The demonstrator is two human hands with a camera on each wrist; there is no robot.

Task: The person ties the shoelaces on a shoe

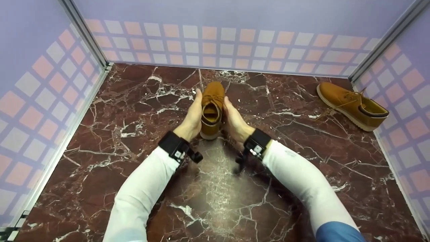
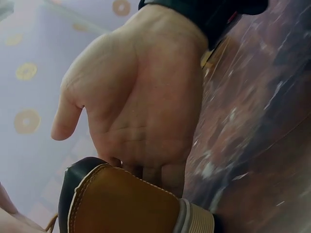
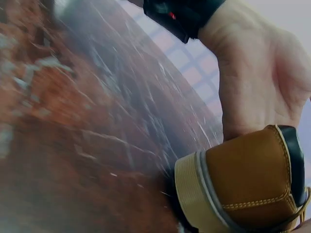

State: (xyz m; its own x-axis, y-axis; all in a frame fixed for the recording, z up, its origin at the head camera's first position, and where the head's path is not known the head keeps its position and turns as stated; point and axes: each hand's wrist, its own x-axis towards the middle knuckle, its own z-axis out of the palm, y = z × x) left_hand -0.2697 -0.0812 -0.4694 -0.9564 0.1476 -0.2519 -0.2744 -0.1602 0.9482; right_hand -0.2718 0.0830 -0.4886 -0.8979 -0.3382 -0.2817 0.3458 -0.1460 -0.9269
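A tan lace-up shoe (image 1: 214,92) stands on the marble-patterned surface, its toe pointing to the far wall and its heel toward me. Flanking it on the left is my left hand (image 1: 192,116), thumb up and straight, with the fingers along the shoe's side. My right hand (image 1: 235,119) lies along the opposite side in much the same way. In the left wrist view the shoe's heel (image 2: 126,201) hides the left fingertips. The right wrist view shows the right fingers passing behind the heel (image 3: 248,174), above its pale ridged sole (image 3: 192,189).
A second tan shoe (image 1: 349,102) with loose laces sits at the right, near the side wall, toe pointing to the upper left. Purple panels with pink and white squares (image 1: 228,45) enclose the marble-patterned surface (image 1: 141,101) at the back and both sides.
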